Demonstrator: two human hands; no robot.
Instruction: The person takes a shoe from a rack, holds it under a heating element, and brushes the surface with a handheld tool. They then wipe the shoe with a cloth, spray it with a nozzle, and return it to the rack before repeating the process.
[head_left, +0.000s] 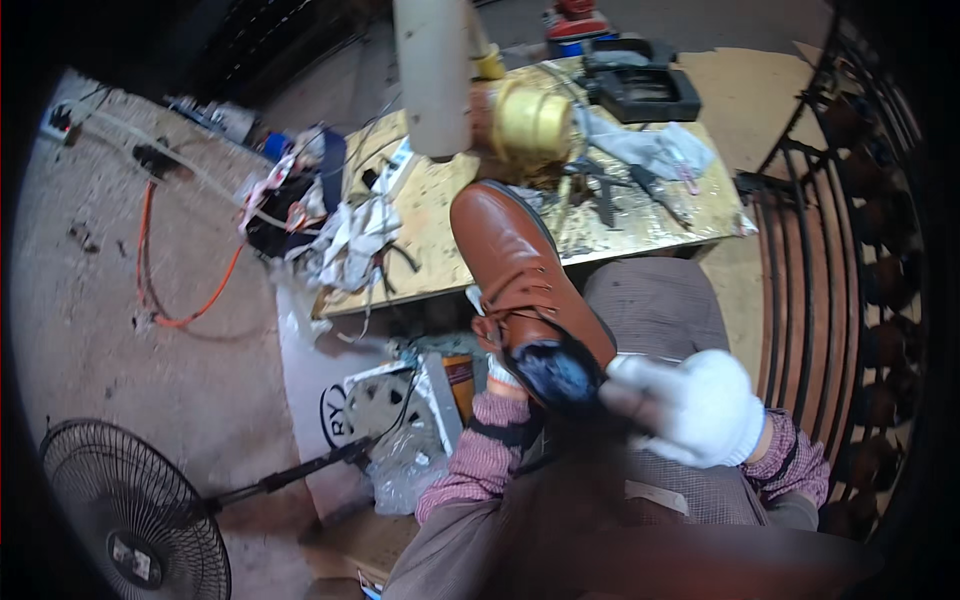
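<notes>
A brown leather lace-up shoe [515, 250] is held up over my lap, toe pointing away from me and its dark opening towards me. My left hand [503, 376], in a white glove, supports it from its left and underneath; most of that hand is hidden behind the shoe. Beside the heel is my right hand [705, 405], also in a white glove. Its fingers reach to the shoe's heel edge but are smeared by motion, so whether they grip anything is unclear. The shoe's toe is just below a yellow cylindrical machine part [530, 120].
A wooden workbench [430, 250] with tools, rags and a black tray [648, 92] lies ahead. A thick pale pipe [432, 75] stands over it. At lower left is a black fan [135, 520]; an orange cable [190, 320] hangs further up. A metal rack [800, 270] holding shoes stands right.
</notes>
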